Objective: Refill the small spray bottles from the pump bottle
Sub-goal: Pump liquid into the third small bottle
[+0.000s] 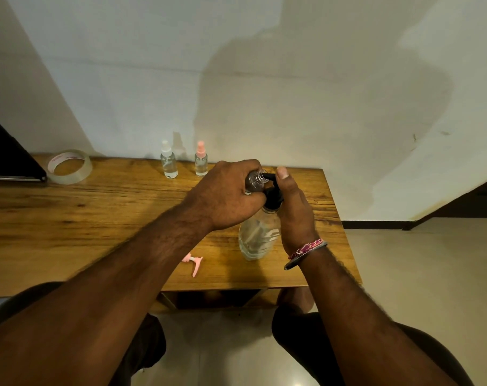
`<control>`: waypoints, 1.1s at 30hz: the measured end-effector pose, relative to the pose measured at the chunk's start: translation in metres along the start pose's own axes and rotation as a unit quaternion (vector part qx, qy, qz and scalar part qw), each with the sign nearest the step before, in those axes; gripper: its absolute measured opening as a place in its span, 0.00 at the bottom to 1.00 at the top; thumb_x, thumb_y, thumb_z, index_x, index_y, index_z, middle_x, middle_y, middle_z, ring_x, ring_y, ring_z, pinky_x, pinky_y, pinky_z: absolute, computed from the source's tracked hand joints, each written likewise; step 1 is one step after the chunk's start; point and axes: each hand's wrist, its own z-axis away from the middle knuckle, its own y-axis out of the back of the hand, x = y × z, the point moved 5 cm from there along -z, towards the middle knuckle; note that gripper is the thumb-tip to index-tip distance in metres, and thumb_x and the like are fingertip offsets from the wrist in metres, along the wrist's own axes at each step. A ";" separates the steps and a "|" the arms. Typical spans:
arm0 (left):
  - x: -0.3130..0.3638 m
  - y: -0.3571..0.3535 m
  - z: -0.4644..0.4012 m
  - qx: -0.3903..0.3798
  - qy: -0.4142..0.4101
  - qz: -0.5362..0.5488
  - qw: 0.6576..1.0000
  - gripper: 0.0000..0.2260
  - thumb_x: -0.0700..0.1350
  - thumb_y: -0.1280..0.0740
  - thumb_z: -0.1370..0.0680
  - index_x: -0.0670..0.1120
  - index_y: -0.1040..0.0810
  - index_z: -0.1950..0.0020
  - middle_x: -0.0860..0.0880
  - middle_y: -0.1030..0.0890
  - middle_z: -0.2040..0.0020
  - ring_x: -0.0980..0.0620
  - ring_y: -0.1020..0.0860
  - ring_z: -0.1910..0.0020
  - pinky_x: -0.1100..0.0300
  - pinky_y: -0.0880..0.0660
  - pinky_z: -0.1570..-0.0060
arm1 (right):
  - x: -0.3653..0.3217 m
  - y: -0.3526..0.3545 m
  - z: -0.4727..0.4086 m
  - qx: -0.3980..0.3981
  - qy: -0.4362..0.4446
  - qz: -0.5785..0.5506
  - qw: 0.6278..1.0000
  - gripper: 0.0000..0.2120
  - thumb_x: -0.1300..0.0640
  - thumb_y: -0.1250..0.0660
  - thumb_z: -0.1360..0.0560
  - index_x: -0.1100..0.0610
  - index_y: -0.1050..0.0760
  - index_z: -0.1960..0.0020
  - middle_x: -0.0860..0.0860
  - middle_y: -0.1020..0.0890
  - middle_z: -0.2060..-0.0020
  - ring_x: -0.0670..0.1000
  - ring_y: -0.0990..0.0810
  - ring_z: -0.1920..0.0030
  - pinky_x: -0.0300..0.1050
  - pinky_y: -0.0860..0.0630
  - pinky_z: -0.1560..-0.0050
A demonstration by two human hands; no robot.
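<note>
Underfoot lies pale tiled floor [420,274]; a wood-grain bench [97,218] stands against a stained whitish wall [264,65]. At the bench's 2 o'clock corner the left hand [225,196] grips an uncapped small spray bottle [255,180], its mouth at the black spout of the clear pump bottle [260,235], which stands on the bench. The right hand [292,210] curls round the pump head, thumb on top. A pink sprayer cap [193,261] lies at 6 o'clock. Two capped spray bottles, white-topped [169,161] and pink-topped [201,160], stand at 12 o'clock by the wall. A tape roll [69,166] at 10 o'clock bears print too small to read.
</note>
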 end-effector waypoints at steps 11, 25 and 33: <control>-0.001 -0.002 0.000 -0.003 -0.002 -0.017 1.000 0.12 0.42 0.27 0.26 0.58 0.26 0.58 0.56 0.20 0.64 0.57 0.22 0.65 0.62 0.31 0.67 | 0.006 0.003 -0.004 0.020 -0.014 -0.034 0.999 0.15 0.41 0.37 0.24 0.45 0.13 0.57 0.49 0.12 0.57 0.46 0.16 0.51 0.47 0.23 0.46; -0.004 -0.003 0.001 0.004 -0.009 -0.012 1.000 0.09 0.42 0.27 0.26 0.55 0.24 0.59 0.55 0.20 0.65 0.56 0.23 0.66 0.61 0.30 0.67 | 0.002 0.006 -0.001 0.021 -0.001 0.010 1.000 0.18 0.50 0.40 0.16 0.55 0.17 0.56 0.44 0.15 0.64 0.39 0.19 0.60 0.33 0.23 0.58; -0.002 -0.001 0.003 0.007 0.000 0.021 1.000 0.11 0.40 0.27 0.26 0.54 0.25 0.61 0.55 0.21 0.67 0.57 0.25 0.69 0.59 0.29 0.68 | -0.007 0.002 0.001 -0.023 -0.013 0.007 1.000 0.24 0.49 0.43 0.15 0.39 0.14 0.62 0.42 0.13 0.60 0.38 0.16 0.56 0.38 0.24 0.52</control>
